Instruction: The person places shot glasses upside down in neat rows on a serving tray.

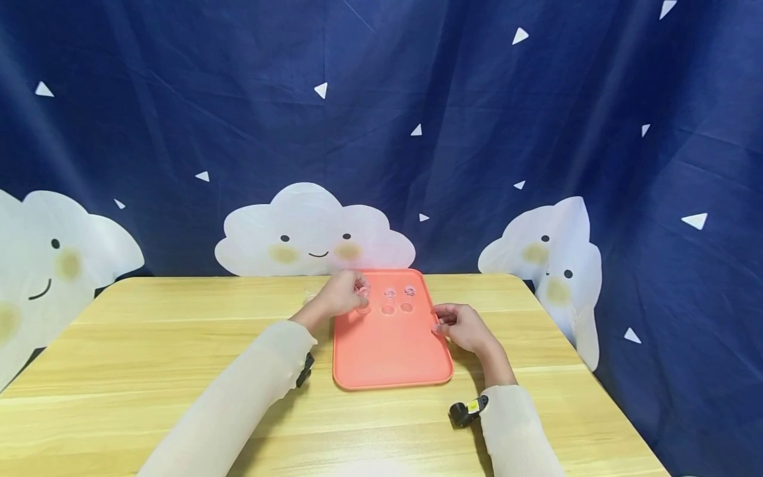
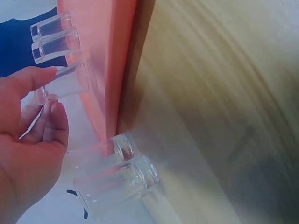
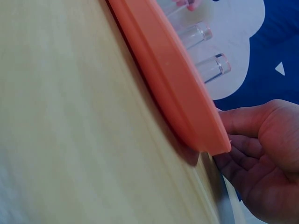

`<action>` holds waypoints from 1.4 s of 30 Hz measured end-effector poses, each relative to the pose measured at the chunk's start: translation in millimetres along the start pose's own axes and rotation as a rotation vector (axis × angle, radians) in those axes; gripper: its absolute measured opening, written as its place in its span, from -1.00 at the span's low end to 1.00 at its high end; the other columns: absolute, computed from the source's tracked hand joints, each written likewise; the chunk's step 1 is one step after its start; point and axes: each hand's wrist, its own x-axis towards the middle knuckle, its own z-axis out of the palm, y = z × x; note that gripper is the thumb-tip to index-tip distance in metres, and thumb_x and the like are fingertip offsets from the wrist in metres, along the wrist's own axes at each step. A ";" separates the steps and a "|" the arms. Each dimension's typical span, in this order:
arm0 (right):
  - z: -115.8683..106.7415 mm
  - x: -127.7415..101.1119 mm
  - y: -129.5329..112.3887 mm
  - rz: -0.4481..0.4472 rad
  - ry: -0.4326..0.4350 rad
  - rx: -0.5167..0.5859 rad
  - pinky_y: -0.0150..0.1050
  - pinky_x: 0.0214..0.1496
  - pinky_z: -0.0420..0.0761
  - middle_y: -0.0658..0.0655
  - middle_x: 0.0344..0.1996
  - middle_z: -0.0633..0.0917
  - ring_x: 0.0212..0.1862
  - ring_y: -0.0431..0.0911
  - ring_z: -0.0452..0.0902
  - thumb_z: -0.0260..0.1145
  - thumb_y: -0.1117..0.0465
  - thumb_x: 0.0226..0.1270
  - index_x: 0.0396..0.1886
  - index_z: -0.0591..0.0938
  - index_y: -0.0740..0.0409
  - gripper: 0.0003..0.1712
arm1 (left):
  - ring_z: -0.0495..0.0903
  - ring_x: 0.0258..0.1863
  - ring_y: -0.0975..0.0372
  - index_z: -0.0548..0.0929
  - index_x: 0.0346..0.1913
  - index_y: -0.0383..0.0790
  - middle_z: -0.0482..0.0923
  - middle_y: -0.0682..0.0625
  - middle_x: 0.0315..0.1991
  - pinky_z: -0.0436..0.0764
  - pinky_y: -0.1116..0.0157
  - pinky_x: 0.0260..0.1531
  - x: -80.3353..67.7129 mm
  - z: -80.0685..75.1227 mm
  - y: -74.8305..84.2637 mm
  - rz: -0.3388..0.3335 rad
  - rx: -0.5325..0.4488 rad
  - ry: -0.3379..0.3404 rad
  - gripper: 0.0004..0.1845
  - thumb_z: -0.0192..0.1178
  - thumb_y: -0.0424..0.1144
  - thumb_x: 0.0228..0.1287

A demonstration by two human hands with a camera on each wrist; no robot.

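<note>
My left hand (image 1: pixel 344 293) pinches a clear small glass (image 2: pixel 70 84) between thumb and fingers at the far left of a coral-pink tray (image 1: pixel 390 351). In the left wrist view the glass's far end meets the tray surface. Two more small glasses (image 1: pixel 390 293) (image 1: pixel 410 291) stand in a row to its right, their thick ends facing up. My right hand (image 1: pixel 466 326) holds the tray's right edge, thumb at the rim and fingers beside it, as the right wrist view shows.
Two clear glasses (image 2: pixel 117 184) stand on the wooden table (image 1: pixel 197 331) just left of the tray. Behind the table's back edge hangs a dark blue curtain (image 1: pixel 369 132) with white clouds. A black wrist camera (image 1: pixel 461 414) is worn at the right sleeve.
</note>
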 end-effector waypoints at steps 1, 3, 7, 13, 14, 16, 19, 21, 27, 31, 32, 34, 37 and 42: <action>0.0 0.0 -0.1 0.001 0.001 0.000 -0.11 0.03 0.66 0.15 -0.08 0.75 -0.06 -0.02 0.62 0.37 0.42 0.33 0.22 0.64 0.31 -0.55 | 0.51 -0.31 0.14 0.61 -0.33 -0.27 0.56 -0.02 -0.39 0.56 0.23 -0.19 0.2 0.2 0.1 0.003 0.020 -0.002 -0.80 0.35 -0.53 -0.05; 0.1 -0.1 -0.4 0.004 0.000 0.002 -0.11 0.02 0.66 0.14 -0.09 0.75 -0.06 -0.02 0.63 0.37 0.42 0.33 0.22 0.65 0.31 -0.55 | 0.52 -0.29 0.14 0.62 -0.32 -0.27 0.57 -0.02 -0.38 0.57 0.22 -0.16 0.6 0.8 -0.1 0.007 0.059 -0.008 -0.79 0.36 -0.52 -0.05; 0.4 0.1 -0.2 0.004 -0.001 0.001 -0.11 0.02 0.66 0.14 -0.09 0.75 -0.06 -0.02 0.63 0.37 0.42 0.33 0.22 0.64 0.32 -0.55 | 0.52 -0.29 0.15 0.62 -0.32 -0.25 0.57 0.00 -0.39 0.58 0.23 -0.16 1.5 2.1 -1.0 0.014 0.110 -0.018 -0.79 0.37 -0.51 -0.05; 0.4 0.3 0.8 0.007 0.001 -0.001 -0.10 0.05 0.66 0.15 -0.08 0.75 -0.05 -0.02 0.63 0.37 0.42 0.33 0.23 0.64 0.31 -0.55 | 0.51 -0.30 0.15 0.61 -0.34 -0.26 0.55 0.00 -0.41 0.56 0.24 -0.18 1.7 2.7 0.4 0.024 0.115 -0.022 -0.78 0.38 -0.53 -0.06; 0.4 0.2 0.8 0.009 0.001 -0.002 -0.09 0.06 0.66 0.15 -0.07 0.75 -0.05 -0.02 0.63 0.37 0.42 0.33 0.23 0.64 0.31 -0.55 | 0.52 -0.29 0.15 0.62 -0.32 -0.26 0.57 0.00 -0.39 0.57 0.24 -0.16 1.7 2.7 0.8 0.024 0.118 -0.020 -0.77 0.38 -0.53 -0.06; 0.2 -0.1 0.7 0.012 0.000 0.000 -0.09 0.06 0.66 0.15 -0.07 0.75 -0.05 -0.02 0.63 0.37 0.42 0.33 0.23 0.64 0.31 -0.54 | 0.55 -0.25 0.15 0.64 -0.27 -0.28 0.60 -0.02 -0.35 0.60 0.23 -0.10 1.5 2.6 1.6 0.018 0.123 -0.021 -0.75 0.39 -0.53 -0.06; 0.0 -0.4 0.6 0.012 -0.001 -0.002 -0.09 0.06 0.66 0.15 -0.07 0.75 -0.05 -0.02 0.63 0.38 0.41 0.33 0.23 0.64 0.31 -0.54 | 0.60 -0.16 0.12 0.67 -0.15 -0.33 0.66 -0.06 -0.25 0.63 0.19 0.00 0.7 0.9 2.6 0.006 0.125 -0.029 -0.69 0.40 -0.53 -0.03; 0.0 -0.5 0.7 0.010 -0.001 -0.002 -0.09 0.05 0.66 0.15 -0.08 0.75 -0.05 -0.01 0.63 0.38 0.41 0.33 0.23 0.64 0.31 -0.55 | 0.63 -0.10 0.07 0.68 -0.05 -0.38 0.68 -0.11 -0.18 0.63 0.15 0.05 -0.5 -1.8 4.3 0.003 0.123 -0.035 -0.62 0.41 -0.52 -0.01; -0.3 -0.4 -0.1 0.004 0.002 -0.003 -0.10 0.03 0.67 0.16 -0.09 0.75 -0.06 -0.01 0.63 0.38 0.42 0.33 0.22 0.64 0.32 -0.55 | 0.61 0.01 0.00 0.62 0.12 -0.48 0.66 -0.23 -0.03 0.61 0.11 0.12 -4.1 -13.8 5.4 0.028 0.084 -0.040 -0.53 0.36 -0.53 0.07; -0.5 0.1 -0.8 -0.003 0.005 0.000 -0.09 0.03 0.67 0.17 -0.09 0.75 -0.06 0.00 0.64 0.38 0.42 0.32 0.22 0.64 0.33 -0.54 | 0.61 0.02 -0.01 0.61 0.15 -0.48 0.65 -0.28 0.03 0.60 0.12 0.14 -6.7 -24.7 3.1 0.046 0.108 -0.032 -0.52 0.36 -0.49 0.11; -0.5 0.2 -0.6 -0.005 0.004 -0.003 -0.09 0.03 0.67 0.16 -0.09 0.75 -0.06 -0.01 0.64 0.38 0.43 0.32 0.22 0.64 0.33 -0.54 | 0.62 0.02 -0.01 0.61 0.16 -0.47 0.65 -0.28 0.04 0.61 0.11 0.13 -7.8 -27.7 2.3 0.046 0.114 -0.029 -0.51 0.36 -0.49 0.11; -0.4 0.4 -0.4 -0.003 0.004 -0.004 -0.09 0.03 0.67 0.16 -0.09 0.75 -0.06 -0.01 0.64 0.38 0.42 0.32 0.21 0.64 0.33 -0.55 | 0.62 0.01 -0.02 0.61 0.17 -0.47 0.65 -0.30 0.05 0.61 0.10 0.12 -10.2 -33.5 0.0 0.046 0.116 -0.021 -0.51 0.37 -0.48 0.11; -0.3 0.6 0.2 0.002 0.003 -0.009 -0.10 0.03 0.67 0.15 -0.10 0.75 -0.07 -0.02 0.63 0.38 0.42 0.32 0.21 0.64 0.32 -0.55 | 0.62 -0.01 -0.03 0.61 0.16 -0.48 0.65 -0.31 0.05 0.62 0.09 0.11 -14.2 -41.6 -4.3 0.037 0.104 -0.004 -0.52 0.38 -0.48 0.13; 0.0 -0.2 1.3 0.004 0.002 -0.012 -0.10 0.03 0.67 0.15 -0.09 0.75 -0.07 -0.02 0.63 0.38 0.42 0.32 0.22 0.64 0.31 -0.54 | 0.64 -0.07 0.02 0.66 0.10 -0.44 0.68 -0.25 -0.02 0.64 0.10 0.05 -20.8 -52.5 -13.3 0.046 0.116 0.030 -0.57 0.40 -0.44 0.13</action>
